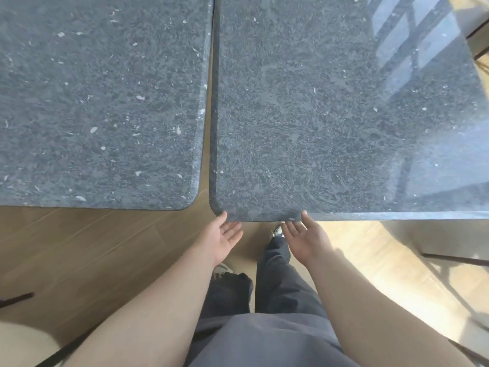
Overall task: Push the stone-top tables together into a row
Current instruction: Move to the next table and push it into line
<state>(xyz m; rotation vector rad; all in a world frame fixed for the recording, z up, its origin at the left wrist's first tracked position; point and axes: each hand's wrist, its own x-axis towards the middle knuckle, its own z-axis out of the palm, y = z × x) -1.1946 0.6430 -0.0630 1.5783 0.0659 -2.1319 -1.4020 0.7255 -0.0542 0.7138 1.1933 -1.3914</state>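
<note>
Two dark grey speckled stone-top tables fill the upper view. The left table (100, 102) and the right table (330, 115) stand side by side with a narrow gap between them, wider toward me. The right table's near edge sits slightly closer to me than the left one's. My left hand (222, 234) grips the right table's near left corner, thumb on top, fingers going under the edge. My right hand (304, 234) holds the same near edge a little further right, thumb on top, fingers under the top.
Wooden floor (92, 247) lies below the tables. A pale chair seat (23, 343) with dark legs is at the bottom left. Dark chair legs (455, 258) show at the right in sunlight. My legs stand close to the right table's edge.
</note>
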